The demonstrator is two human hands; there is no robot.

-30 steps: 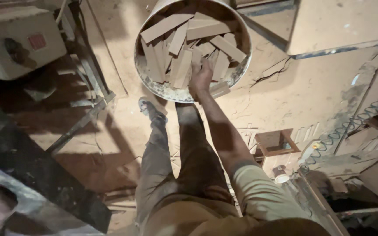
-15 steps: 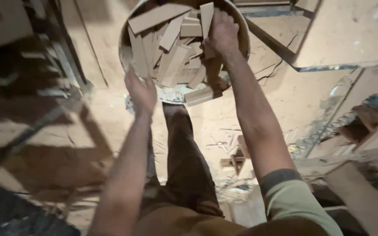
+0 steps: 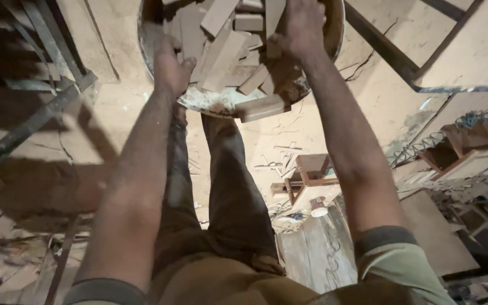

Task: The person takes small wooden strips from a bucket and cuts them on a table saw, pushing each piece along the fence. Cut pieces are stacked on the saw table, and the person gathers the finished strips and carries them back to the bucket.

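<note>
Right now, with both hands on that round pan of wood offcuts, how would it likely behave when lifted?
The pan probably feels heavy, since it is heaped with wood blocks. Loose pieces may slide; one block already overhangs the rim. With left hand and right hand on opposite sides, it should stay level.

A: Arms?
B: Both stretched straight down and forward, bare forearms, sleeves at the elbows.
A: Hands?
B: Left hand (image 3: 169,66) curled, thumb out to the side. Right hand (image 3: 300,28) palm-down, fingers cut off by the frame's top edge.
</note>
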